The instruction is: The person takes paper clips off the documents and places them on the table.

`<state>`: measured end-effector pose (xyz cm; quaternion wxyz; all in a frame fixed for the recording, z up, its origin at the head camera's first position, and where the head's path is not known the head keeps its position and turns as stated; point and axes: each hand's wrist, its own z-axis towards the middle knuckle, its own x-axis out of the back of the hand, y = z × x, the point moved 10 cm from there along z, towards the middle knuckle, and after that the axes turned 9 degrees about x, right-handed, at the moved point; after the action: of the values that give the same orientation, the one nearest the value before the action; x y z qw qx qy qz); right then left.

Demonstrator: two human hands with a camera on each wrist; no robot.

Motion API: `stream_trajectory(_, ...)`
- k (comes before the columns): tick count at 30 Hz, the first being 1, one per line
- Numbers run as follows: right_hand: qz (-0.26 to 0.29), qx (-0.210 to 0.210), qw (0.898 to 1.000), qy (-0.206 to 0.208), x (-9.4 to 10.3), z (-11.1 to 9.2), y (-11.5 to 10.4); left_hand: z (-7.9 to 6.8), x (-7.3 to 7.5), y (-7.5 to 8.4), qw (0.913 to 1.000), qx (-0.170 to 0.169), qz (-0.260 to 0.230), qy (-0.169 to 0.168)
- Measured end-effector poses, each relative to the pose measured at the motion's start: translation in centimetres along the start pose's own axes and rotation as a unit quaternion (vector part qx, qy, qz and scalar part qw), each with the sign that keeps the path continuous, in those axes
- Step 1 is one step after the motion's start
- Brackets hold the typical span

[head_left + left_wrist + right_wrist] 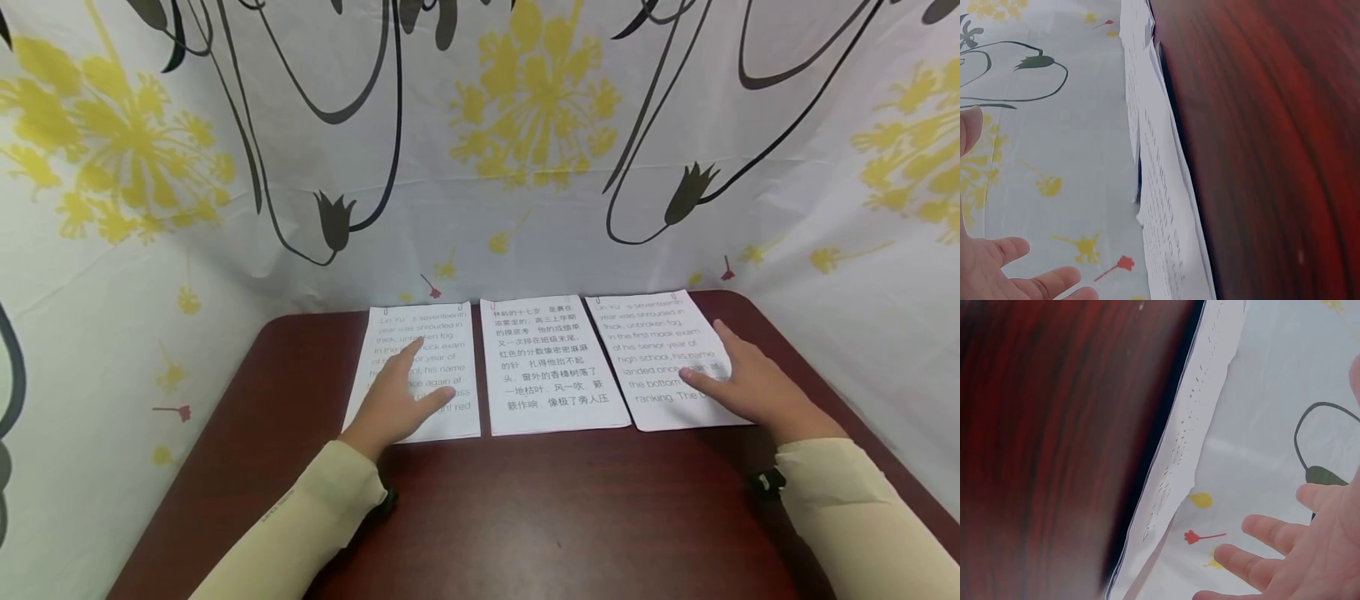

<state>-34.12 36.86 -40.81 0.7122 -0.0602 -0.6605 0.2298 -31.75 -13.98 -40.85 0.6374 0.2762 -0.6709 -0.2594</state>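
Three stacks of printed paper lie side by side on a dark red-brown table. The left stack (450, 358) and the right stack (648, 358) carry large English text; the middle stack (553, 367) carries Chinese characters. Over the left stack my left hand (393, 400) is held with fingers spread, covering part of its text. My right hand (757, 392) is spread likewise at the outer side of the right stack, overlapping its lower right part. Both wrist views show loosely extended fingers with nothing in them, the left hand (997, 269) and the right hand (1310, 556) alike.
Small paper clips sit on the stacks' top edges, including a red clip (492, 305) on the middle one. A white cloth (435, 175) with yellow and dark plant prints hangs behind and beside the table (570, 508). Both wrists wear dark straps below pale sleeves (315, 508).
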Motion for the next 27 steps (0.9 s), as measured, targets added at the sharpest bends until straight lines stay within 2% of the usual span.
stream_trajectory(11,0.015,-0.029,0.999,-0.015,-0.1,-0.4,1.0,0.2,-1.8,1.5,0.9998,-0.006,-0.01,-0.015)
stream_trajectory(18,0.018,-0.028,0.999,-0.017,0.1,-0.5,1.3,0.4,-3.3,2.6,0.9994,-0.014,-0.018,-0.027)
stream_trajectory(27,0.02,-0.044,0.999,-0.023,0.5,-1.0,1.8,0.3,-5.3,4.7,0.9983,-0.019,-0.037,-0.041)
